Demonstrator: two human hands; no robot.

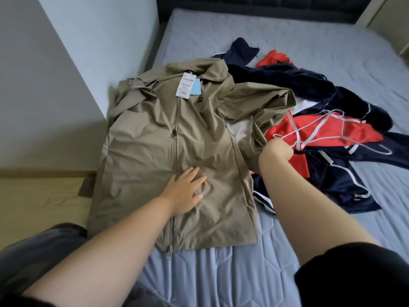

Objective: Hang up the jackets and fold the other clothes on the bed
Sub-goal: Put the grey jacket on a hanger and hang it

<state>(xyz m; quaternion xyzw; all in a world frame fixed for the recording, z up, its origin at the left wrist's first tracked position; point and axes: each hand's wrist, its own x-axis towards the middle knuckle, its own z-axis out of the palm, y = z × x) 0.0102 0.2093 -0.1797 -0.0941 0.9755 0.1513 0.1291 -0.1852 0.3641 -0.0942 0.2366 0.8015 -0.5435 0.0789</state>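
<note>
Bare forearms reach out from dark short sleeves over the blue quilted bed (298, 29). The left hand (186, 191) lies flat on the front of the khaki jacket (143, 151), fingers straight and spread, pressing the cloth just right of the zip. The jacket is laid face up along the bed's left edge, zipped most of the way, collar pointing toward the headboard (254, 7), its left side spilling slightly over the edge above the wooden floor (33, 196). White price tags (184, 85) and a blue tag rest at the collar. The right hand (276, 149) sits at the jacket's crumpled right sleeve, fingers curled under and hidden; it meets the near corner of a white wire hanger (318, 127), but whether it grips wire or cloth I cannot tell. The hanger lies on a heap of navy and red clothes (332, 173) just right of the jacket, toward the bed's middle.
</note>
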